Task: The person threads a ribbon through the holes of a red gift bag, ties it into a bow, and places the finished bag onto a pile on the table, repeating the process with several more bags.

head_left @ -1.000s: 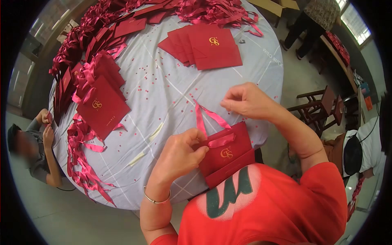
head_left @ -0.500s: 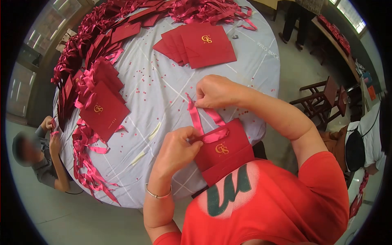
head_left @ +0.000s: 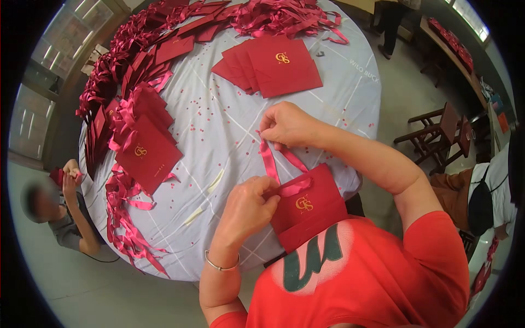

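A small red paper gift bag [head_left: 325, 199] with a gold monogram lies on the table's near edge, against my shirt. A pink ribbon handle [head_left: 270, 164] runs up from its top edge. My left hand [head_left: 250, 210] is closed at the bag's upper left corner, thumb and fingers pinching the edge beside the ribbon. Farther up, my right hand [head_left: 289, 126] pinches the upper end of the ribbon and holds it away from the bag. A short ribbon tip pokes out by its fingertips.
A stack of flat red bags [head_left: 287, 68] lies ahead. More ribboned bags [head_left: 147, 153] and loose pink ribbons [head_left: 128, 218] line the left side of the cloth-covered round table [head_left: 219, 136]. A co-worker's hands [head_left: 71, 177] are at the left edge. Wooden stools [head_left: 443, 131] stand right.
My right hand has closed farther over the ribbon's tip, so less of it shows. The co-worker's hands have shifted, and a red thing now shows in them. The whole view has moved slightly.
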`<move>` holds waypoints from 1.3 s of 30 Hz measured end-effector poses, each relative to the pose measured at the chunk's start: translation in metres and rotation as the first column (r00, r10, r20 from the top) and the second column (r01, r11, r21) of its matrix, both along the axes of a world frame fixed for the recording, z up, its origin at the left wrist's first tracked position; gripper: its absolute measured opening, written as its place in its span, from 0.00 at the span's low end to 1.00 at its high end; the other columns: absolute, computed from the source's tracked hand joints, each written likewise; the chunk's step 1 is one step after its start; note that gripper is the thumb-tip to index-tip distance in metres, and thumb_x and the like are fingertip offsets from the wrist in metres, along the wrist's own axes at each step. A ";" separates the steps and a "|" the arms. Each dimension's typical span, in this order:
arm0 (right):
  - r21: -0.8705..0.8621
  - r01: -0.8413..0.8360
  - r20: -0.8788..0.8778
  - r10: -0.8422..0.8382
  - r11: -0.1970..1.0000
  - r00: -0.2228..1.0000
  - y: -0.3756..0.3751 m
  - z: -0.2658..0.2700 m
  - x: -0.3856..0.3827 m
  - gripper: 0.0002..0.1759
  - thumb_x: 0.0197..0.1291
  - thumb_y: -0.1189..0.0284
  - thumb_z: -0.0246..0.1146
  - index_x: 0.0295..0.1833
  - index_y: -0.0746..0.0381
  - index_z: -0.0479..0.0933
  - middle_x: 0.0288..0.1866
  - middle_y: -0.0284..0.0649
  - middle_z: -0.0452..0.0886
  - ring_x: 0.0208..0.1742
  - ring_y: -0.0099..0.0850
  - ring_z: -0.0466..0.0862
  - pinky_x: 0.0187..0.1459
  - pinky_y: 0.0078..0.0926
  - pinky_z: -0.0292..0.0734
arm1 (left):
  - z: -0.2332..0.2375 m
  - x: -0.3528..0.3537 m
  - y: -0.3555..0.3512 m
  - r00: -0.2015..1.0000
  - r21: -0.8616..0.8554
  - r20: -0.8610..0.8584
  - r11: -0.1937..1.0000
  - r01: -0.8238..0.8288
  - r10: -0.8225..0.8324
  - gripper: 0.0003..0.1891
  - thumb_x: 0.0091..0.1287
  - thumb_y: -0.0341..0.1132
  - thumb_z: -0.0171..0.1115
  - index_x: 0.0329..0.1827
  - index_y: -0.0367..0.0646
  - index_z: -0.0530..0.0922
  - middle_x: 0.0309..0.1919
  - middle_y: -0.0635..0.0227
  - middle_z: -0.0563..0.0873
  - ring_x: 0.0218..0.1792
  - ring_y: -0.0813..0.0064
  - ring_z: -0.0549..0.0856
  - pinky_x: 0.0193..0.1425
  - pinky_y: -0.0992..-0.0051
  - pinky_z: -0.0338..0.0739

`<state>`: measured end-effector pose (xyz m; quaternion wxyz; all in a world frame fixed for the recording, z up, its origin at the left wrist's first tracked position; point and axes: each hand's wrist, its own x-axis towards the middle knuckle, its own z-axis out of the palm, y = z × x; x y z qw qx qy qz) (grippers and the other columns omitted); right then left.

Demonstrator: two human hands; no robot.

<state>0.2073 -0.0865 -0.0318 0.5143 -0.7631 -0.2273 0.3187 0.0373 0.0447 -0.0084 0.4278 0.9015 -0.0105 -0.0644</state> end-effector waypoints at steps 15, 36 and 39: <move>0.118 0.079 0.074 -0.089 0.990 0.993 0.000 -0.014 -0.001 0.05 0.56 0.79 0.62 0.36 0.70 0.81 0.27 0.43 0.84 0.21 0.28 0.84 0.23 0.27 0.77 | 0.008 -0.014 -0.012 0.976 0.238 0.218 0.969 -0.064 0.011 0.13 0.54 0.26 0.70 0.43 0.38 0.83 0.36 0.58 0.85 0.29 0.65 0.84 0.34 0.68 0.77; 0.251 0.152 0.042 -0.168 0.956 0.985 -0.001 -0.029 0.003 0.07 0.62 0.76 0.62 0.42 0.69 0.79 0.30 0.36 0.82 0.21 0.20 0.79 0.21 0.19 0.75 | -0.035 -0.004 -0.045 0.882 0.223 0.469 0.963 -0.154 0.032 0.08 0.63 0.39 0.68 0.35 0.45 0.82 0.28 0.64 0.83 0.24 0.58 0.83 0.25 0.63 0.76; 0.246 0.115 -0.035 -0.110 0.962 0.993 -0.005 -0.022 0.003 0.09 0.62 0.74 0.63 0.44 0.68 0.80 0.31 0.36 0.83 0.23 0.21 0.81 0.23 0.20 0.75 | -0.034 -0.004 -0.044 0.895 0.225 0.446 0.964 -0.144 0.030 0.09 0.62 0.39 0.69 0.36 0.44 0.83 0.29 0.64 0.84 0.26 0.57 0.84 0.27 0.63 0.78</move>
